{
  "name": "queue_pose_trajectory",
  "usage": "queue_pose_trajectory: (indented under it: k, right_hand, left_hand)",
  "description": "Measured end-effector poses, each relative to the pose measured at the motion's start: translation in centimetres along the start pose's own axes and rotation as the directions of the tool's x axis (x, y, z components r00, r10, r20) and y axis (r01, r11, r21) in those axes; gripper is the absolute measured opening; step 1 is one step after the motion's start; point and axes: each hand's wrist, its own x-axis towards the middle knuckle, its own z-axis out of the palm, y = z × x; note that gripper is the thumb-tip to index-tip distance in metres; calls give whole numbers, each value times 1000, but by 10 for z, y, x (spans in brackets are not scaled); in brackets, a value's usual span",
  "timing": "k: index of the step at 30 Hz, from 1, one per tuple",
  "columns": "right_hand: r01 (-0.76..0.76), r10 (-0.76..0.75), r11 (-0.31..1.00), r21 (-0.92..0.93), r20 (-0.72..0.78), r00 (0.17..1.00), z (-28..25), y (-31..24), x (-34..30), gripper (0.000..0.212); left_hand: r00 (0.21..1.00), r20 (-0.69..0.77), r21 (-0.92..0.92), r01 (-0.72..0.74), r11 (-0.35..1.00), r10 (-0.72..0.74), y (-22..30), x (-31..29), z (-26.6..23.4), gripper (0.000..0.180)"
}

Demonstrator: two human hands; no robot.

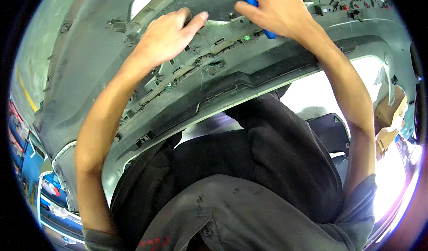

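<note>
A large grey car bumper (96,72) lies across my lap with its inner side up, full of clips and slots. My right hand (278,12) is closed around the blue handle of a screwdriver (250,0), above the far right part of the bumper. The metal shaft points up and left; its tip is outside the view. At the bumper's far middle rests my left hand (167,37), beside an opening. Its thumb stretches out, apart from the curled forefinger, and the other fingers are largely hidden. Nothing shows in this hand.
Black trim (249,79) runs along the bumper's near edge. At the right stands an open cardboard box (388,115), with a dark panel (330,132) on the floor nearer my leg. Blue shelving (29,161) with various items is at the far left.
</note>
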Motion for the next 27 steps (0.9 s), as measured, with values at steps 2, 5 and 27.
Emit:
queue_pose_trajectory:
  k: [2, 5, 27]
  right_hand:
    - [-29, 32, 998, -53, 55, 998, -3, -9, 4, 55]
    - [22, -23, 1000, -22, -22, 999, 15, 3, 7, 56]
    - [-40, 88, 938, 345, -125, 988, 5, 21, 26, 55]
  left_hand:
    - [998, -34, -47, 51, 998, -52, -3, 3, 13, 77]
    - [994, -99, -79, 45, 996, -53, -8, 5, 29, 78]
    - [990, 100, -141, 117, 983, -103, -10, 37, 27, 84]
